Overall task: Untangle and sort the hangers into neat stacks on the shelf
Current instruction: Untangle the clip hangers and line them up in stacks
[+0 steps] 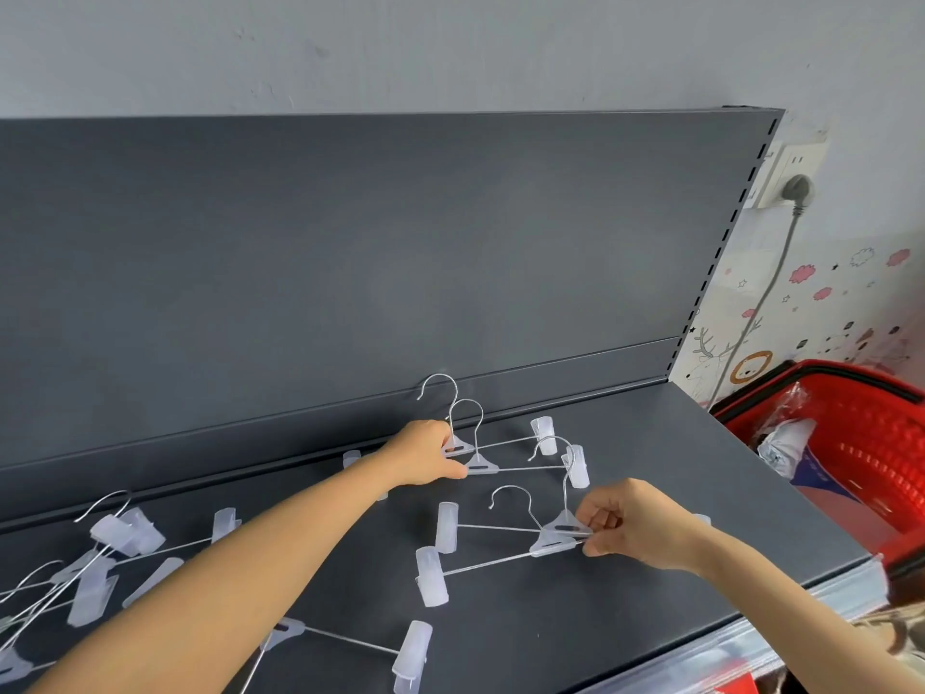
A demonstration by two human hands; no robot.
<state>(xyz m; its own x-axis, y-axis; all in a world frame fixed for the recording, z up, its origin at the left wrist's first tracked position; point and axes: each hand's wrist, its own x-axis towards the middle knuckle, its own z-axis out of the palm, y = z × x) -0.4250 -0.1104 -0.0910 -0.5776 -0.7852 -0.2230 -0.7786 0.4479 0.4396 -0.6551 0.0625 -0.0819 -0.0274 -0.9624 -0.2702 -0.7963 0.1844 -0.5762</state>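
Pinching with thumb and fingertips, the right hand (633, 525) at centre right of the frame closes on the translucent plastic centre pieces of two overlapping clip hangers (555, 535). Their metal hooks curl up toward the middle of the frame, and their wire bars run down and left to frosted plastic clips (433, 576) lying on the dark grey shelf (650, 468).

Just above centre, the left hand (425, 453) presses down with curled fingers on the centre pieces of another pair of clip hangers (478, 460). The thumb touches the nearer one; whether the fingers actually grip cannot be told. This pair lies close to the shelf's back panel (350, 242), hooks pointing up against it, with the wire bars reaching right to two clips near the middle of the frame.

Both bare forearms stretch in from the lower edge.

At lower left, a loose tangle of hangers (95, 558) spreads over the shelf, wires and clips crossing one another. One more hanger (345, 641) lies partly under the left forearm at bottom centre.

To the right, beyond the shelf's end, sits a red plastic shopping basket (861, 443) with bagged items in it. Above it, a grey plug (797, 188) sits in a white wall socket, its cable hanging down a wall decorated with cartoon stickers.
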